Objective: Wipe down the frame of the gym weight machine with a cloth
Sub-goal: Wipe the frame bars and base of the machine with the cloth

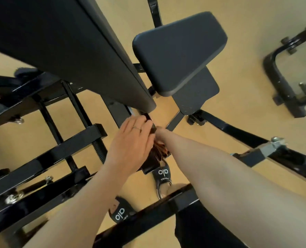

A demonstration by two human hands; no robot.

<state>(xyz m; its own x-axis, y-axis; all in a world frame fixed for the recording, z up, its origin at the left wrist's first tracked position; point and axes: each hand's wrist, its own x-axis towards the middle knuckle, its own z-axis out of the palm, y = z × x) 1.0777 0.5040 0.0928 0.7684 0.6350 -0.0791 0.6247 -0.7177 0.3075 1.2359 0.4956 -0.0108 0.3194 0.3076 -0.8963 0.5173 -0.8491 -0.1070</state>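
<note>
Both arms were down in the middle of the machine. The left hand (130, 138) lay flat, fingers straight, on a black frame bar (149, 122) under the long pad (73, 45). The right hand (160, 130) was mostly hidden behind it, so its grip could not be told. The cloth (159, 151) was a dark rumpled wad bunched between the wrists, against that bar. It looked soft and light, best balled in the palm. The seat pad (179, 51), crossbars (46, 153) and a threaded rod (99, 149) crowded the reach; sandals (163, 176) stood on the floor (238, 33) beneath.
</note>
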